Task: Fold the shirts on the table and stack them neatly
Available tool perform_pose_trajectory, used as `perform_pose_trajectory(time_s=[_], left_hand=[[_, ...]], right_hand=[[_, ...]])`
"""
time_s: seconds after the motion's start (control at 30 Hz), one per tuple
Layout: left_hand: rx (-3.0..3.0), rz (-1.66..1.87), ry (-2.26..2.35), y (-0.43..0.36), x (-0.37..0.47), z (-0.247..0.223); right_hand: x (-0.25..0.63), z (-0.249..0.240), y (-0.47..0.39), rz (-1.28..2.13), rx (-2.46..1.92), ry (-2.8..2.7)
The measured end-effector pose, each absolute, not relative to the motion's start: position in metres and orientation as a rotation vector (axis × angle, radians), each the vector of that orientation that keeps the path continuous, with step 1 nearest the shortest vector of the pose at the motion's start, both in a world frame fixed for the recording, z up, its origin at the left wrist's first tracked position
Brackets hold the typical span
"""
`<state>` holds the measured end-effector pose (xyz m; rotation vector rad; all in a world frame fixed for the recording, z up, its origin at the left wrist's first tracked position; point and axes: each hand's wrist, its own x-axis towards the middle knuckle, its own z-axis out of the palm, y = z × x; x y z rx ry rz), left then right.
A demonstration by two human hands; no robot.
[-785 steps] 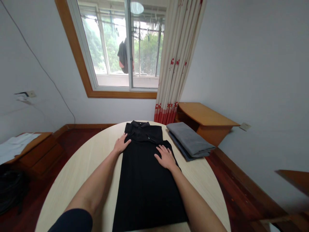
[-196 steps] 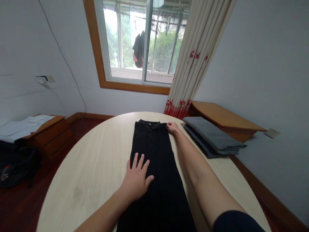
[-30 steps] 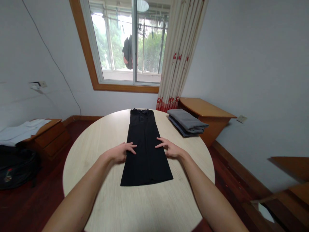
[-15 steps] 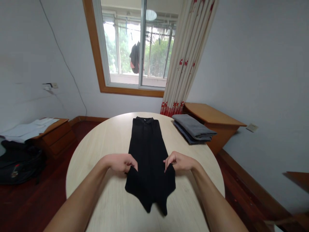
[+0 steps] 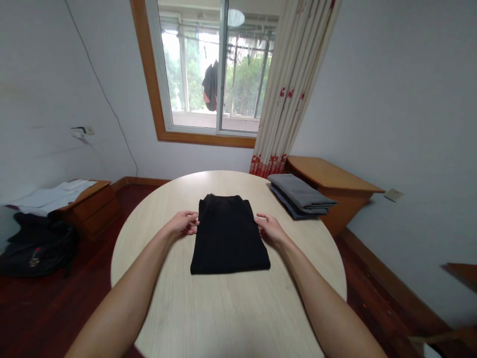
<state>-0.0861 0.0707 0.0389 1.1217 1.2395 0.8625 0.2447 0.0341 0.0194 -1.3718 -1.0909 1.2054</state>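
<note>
A black garment (image 5: 230, 238) lies folded into a rough rectangle on the pale round table (image 5: 223, 313), its straight folded edge toward me. At its left side is my left hand (image 5: 183, 223), fingers slightly curled and apart, the fingertips touching the cloth's edge. My right hand (image 5: 269, 226) rests against the opposite side, its fingers loosely spread along the edge. The cloth lies flat between the hands, and neither visibly pinches it.
Folded grey cloths (image 5: 301, 195) lie in a stack at the table's back right. Behind them stands a wooden desk (image 5: 331, 175). A low cabinet (image 5: 93, 211) with papers and a black bag (image 5: 37, 248) are on the left.
The garment's lower part has been folded up and away from me over the rest, making it much shorter. Both hands have moved forward, and their pinching fingers have opened.
</note>
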Motion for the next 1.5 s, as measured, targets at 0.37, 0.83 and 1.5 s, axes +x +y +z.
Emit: perform_pose_trajectory(time_s=[0.37, 0.83, 1.5], left_hand=[[1.31, 0.741, 1.348, 0.052, -0.071, 0.027], [1.462, 0.291, 1.165, 0.052, -0.085, 0.037], [1.289, 1.031, 1.329, 0.102, -0.047, 0.004]], right_hand=[[0.255, 0.001, 0.028, 1.187, -1.21, -1.503], [0.28, 0.035, 0.003, 1.686, -1.231, -1.618], [0.256, 0.002, 0.077, 1.182, -1.352, -1.291]])
